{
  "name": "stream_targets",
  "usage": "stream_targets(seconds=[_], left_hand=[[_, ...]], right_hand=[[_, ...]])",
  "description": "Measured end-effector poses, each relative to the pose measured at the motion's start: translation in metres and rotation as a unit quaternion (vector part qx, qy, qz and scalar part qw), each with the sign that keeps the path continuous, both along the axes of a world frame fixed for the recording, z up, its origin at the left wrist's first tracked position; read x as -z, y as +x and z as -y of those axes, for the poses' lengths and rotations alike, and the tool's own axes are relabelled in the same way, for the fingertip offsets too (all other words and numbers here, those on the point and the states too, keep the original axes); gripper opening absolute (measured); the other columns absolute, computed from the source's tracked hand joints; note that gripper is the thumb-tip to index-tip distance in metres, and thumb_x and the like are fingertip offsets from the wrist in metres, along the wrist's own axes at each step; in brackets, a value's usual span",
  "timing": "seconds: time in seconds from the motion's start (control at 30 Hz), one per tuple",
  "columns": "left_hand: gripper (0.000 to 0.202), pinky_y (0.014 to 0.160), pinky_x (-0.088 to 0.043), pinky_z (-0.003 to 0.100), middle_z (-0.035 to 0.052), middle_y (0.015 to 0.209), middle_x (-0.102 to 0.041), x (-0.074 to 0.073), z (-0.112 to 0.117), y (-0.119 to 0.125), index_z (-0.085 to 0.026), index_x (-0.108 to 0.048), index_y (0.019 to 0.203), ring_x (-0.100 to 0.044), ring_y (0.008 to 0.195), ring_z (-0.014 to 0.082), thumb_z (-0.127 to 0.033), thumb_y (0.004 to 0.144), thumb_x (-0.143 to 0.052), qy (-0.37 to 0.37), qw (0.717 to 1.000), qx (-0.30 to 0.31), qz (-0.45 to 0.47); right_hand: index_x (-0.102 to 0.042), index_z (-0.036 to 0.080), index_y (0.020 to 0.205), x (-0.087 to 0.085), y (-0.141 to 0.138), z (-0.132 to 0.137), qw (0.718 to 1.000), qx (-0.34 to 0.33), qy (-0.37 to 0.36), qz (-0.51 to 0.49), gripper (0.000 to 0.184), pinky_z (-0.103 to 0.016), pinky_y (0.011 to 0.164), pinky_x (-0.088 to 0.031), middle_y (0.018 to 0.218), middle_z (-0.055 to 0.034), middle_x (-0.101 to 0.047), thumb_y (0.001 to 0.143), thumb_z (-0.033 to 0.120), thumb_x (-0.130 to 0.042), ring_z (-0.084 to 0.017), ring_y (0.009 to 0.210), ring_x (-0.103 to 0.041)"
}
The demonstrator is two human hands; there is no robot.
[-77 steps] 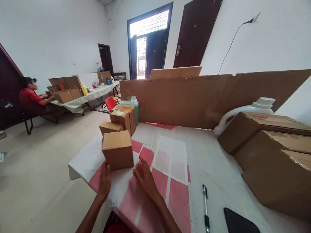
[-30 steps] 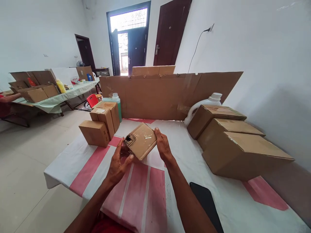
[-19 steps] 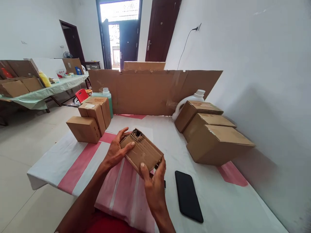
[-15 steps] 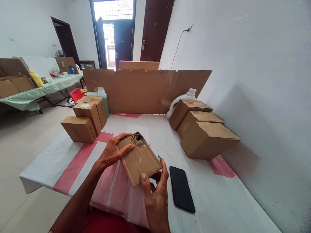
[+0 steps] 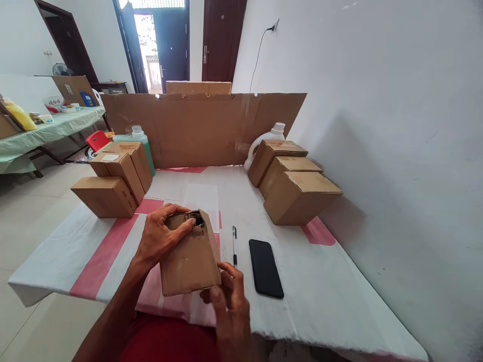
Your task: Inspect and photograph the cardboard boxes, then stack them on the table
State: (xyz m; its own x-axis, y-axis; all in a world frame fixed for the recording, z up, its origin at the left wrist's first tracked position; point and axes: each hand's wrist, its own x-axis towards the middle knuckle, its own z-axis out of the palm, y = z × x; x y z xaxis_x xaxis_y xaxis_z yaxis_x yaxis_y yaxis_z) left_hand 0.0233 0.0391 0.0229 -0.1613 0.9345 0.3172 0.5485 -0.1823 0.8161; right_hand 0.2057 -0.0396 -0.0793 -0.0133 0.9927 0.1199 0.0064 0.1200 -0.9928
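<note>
A small taped cardboard box [image 5: 190, 259] with a torn far end is held over the near edge of the table [image 5: 339, 301]. My left hand [image 5: 160, 236] grips the box's far left corner, thumb across its top. My right hand [image 5: 228, 296] holds the box's near right corner with curled fingers. A pen [image 5: 234, 245] and a black phone [image 5: 265, 267] lie just to the right of the box.
Three cardboard boxes [image 5: 113, 181] and a green bottle [image 5: 138, 141] stand at the far left. Three more boxes [image 5: 292, 186] and a white jug [image 5: 264, 141] sit by the wall on the right. A cardboard sheet [image 5: 204, 128] stands along the table's back.
I picked the box up from the table, turned it over between both hands and brought it closer to me. My view has swung right and down.
</note>
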Motion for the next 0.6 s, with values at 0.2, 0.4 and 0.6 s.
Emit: stream_targets(seconds=[0.2,0.4,0.6], left_hand=[[0.013,0.077,-0.054,0.031,0.0017,0.094,-0.076,0.004,0.003,0.026,-0.025,-0.078,0.096,-0.069,0.085,0.0196,-0.027,0.084,-0.073,0.046,0.997,0.024,-0.049],[0.033,0.083,-0.052,0.035,0.005,0.094,-0.075,0.005,0.006,0.041,-0.023,-0.076,0.096,-0.068,0.091,0.0209,-0.034,0.106,-0.047,0.062,0.989,0.086,-0.101],[0.033,0.082,-0.051,0.035,0.005,0.095,-0.074,0.005,0.003,0.043,-0.021,-0.075,0.096,-0.068,0.089,0.0206,-0.032,0.107,-0.046,0.057,0.986,0.096,-0.12]], right_hand=[[-0.057,0.023,0.096,0.022,0.052,-0.075,0.948,0.083,-0.091,0.295,0.024,-0.031,0.061,-0.043,0.063,0.0018,-0.059,0.093,0.046,-0.059,-0.023,0.061,-0.062],[-0.048,0.027,0.065,0.047,0.057,-0.106,0.93,0.067,-0.13,0.337,0.024,-0.034,0.059,-0.037,0.056,-0.0016,-0.056,0.081,0.025,-0.066,-0.025,0.059,-0.062],[-0.054,0.025,0.077,0.021,0.075,-0.103,0.983,0.07,-0.088,0.145,0.034,-0.033,0.054,-0.048,0.068,-0.0044,-0.068,0.092,0.055,-0.053,-0.022,0.055,-0.065]])
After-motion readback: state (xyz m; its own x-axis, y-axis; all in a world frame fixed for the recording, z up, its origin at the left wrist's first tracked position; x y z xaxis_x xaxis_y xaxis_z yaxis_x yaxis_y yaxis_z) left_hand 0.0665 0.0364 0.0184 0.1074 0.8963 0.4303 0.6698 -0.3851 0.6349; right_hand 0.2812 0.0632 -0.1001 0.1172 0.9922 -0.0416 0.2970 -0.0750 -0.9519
